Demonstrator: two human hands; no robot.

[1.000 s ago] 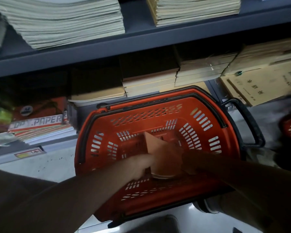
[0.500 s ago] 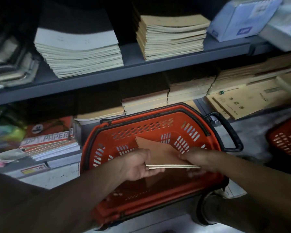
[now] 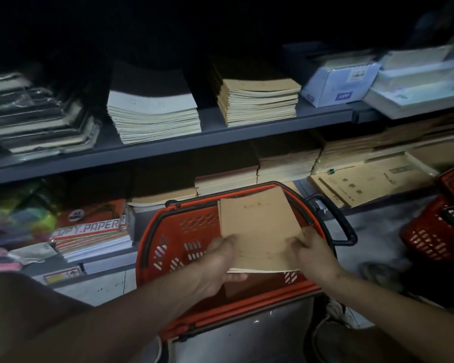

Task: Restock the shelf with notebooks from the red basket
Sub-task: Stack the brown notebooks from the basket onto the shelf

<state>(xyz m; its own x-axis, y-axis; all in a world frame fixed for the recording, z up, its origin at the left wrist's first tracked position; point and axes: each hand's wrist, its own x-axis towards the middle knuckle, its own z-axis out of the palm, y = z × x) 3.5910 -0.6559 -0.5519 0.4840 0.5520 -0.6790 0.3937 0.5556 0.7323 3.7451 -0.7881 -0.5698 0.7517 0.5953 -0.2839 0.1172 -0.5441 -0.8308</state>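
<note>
A thin stack of brown-covered notebooks (image 3: 257,226) is held flat above the red basket (image 3: 178,231). My left hand (image 3: 218,260) grips its near left corner, thumb on top. My right hand (image 3: 312,254) grips the near right corner. The basket stands on the floor against the lower shelf, its black handle (image 3: 341,226) at the right. On the grey shelf (image 3: 207,138) above lie a stack of brown notebooks (image 3: 257,100) and a stack of pale notebooks (image 3: 152,116). More brown notebooks (image 3: 286,163) sit on the lower shelf behind the basket.
A second red basket (image 3: 435,231) stands on the floor at the right. Copy paper packs (image 3: 89,231) lie lower left. Brown folders (image 3: 364,179) lie lower right. White boxes (image 3: 341,82) occupy the upper shelf's right end, wrapped books (image 3: 37,119) its left.
Both hands lifted the brown notebooks out of the red basket and levelled them above it. The camera tilted up, showing more of the upper shelf.
</note>
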